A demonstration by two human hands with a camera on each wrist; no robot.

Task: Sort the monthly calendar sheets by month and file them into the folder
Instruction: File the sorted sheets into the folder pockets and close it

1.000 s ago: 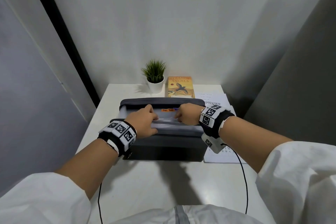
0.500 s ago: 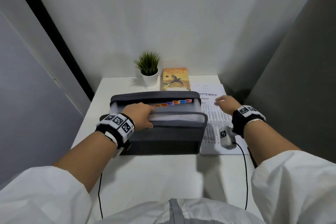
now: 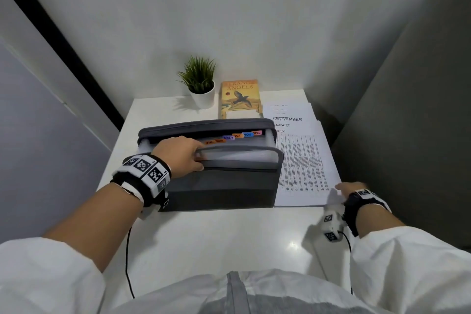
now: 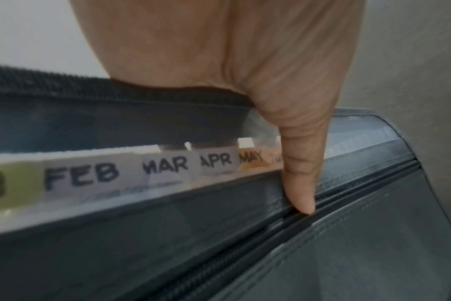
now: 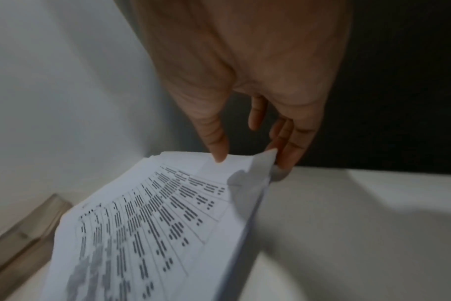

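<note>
Head view: grey folder [image 3: 219, 186] open, coloured month tabs [image 3: 237, 136] showing

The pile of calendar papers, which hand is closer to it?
Right. The right hand pinches the near corner of the calendar sheets and lifts it. The left hand is off to the side, gripping the front edge of the open folder.

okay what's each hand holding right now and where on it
Left hand grips the folder by its front top rim. Right hand pinches the near corner of the top calendar sheet, lifting it.
</note>
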